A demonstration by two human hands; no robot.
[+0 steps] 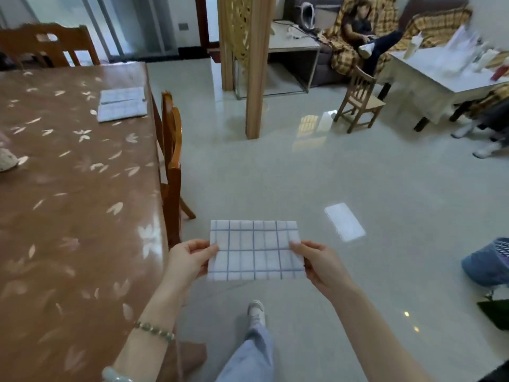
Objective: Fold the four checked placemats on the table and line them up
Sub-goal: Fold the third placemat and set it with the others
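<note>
Head view: a folded white blue-checked cloth placemat (254, 250) is pinched at its side edges by left hand (187, 260) and right hand (321, 267), above the floor; placing it beside the folded placemats (122, 104) on the brown floral table (68, 188) seems next.

Folded placemat (254, 250) between both hands (190, 259)

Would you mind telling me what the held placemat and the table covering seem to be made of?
The placemat looks like thin woven cloth, matte, white with blue checks; it stays flat between the left hand and right hand. The table covering seems to be glossy brown plastic or vinyl: it mirrors light.
</note>
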